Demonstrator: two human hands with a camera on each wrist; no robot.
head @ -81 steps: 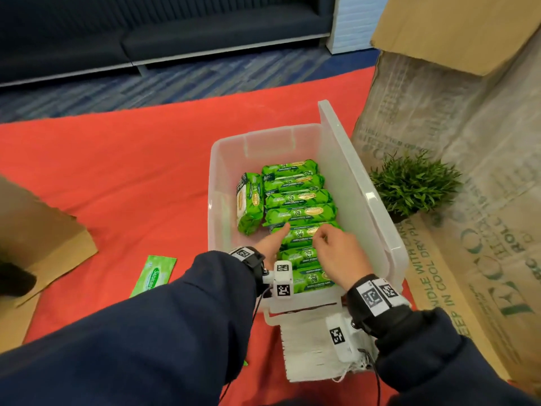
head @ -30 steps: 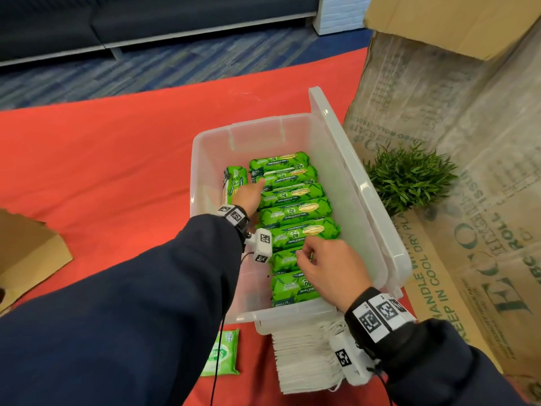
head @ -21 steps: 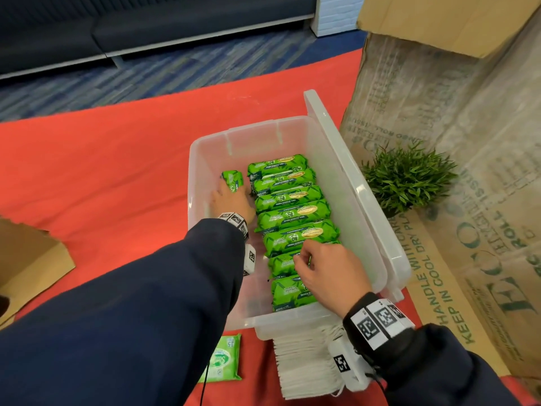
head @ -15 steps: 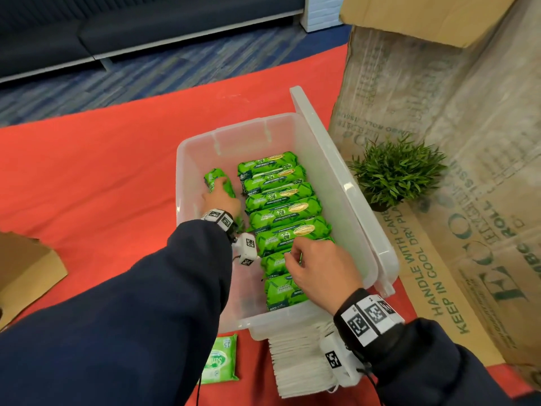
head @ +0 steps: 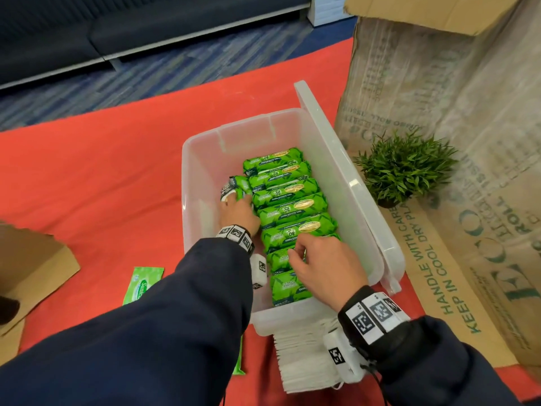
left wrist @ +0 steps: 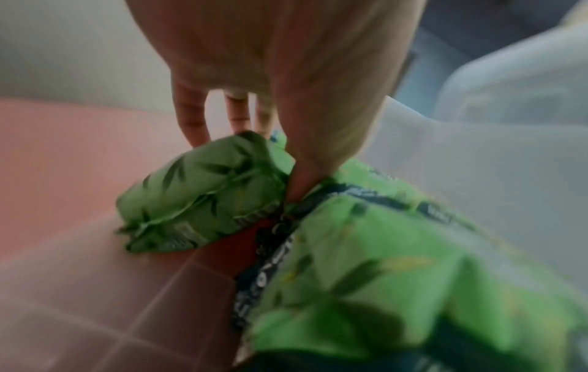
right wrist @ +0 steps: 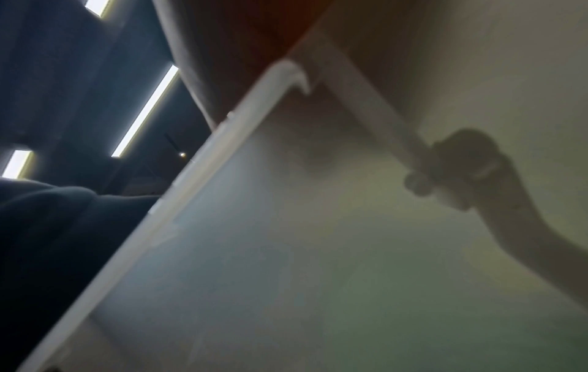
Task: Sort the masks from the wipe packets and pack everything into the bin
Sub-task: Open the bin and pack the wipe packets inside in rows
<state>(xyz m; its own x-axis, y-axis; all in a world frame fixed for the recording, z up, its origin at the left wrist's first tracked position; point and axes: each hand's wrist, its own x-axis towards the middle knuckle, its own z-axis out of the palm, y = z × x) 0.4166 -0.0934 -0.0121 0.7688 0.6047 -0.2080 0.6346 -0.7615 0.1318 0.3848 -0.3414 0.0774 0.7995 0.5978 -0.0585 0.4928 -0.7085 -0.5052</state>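
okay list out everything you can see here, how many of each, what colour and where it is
Clear plastic storage bin: one, translucent, on the red mat.
Green wipe packets in a row: about seven, inside the bin.
Loose green wipe packet: one, beside that row, in the bin.
Flat green sachet: one, on the mat left of the bin.
White face masks: one stack, in front of the bin.
Small green potted plant: one, right of the bin.
Left hand: grips the loose packet.
Right hand: on the row.

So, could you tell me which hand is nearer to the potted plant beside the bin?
Right. The right hand rests on the near wipe packets in the bin, closer to the potted plant. The left hand grips a packet at the bin's opposite side.
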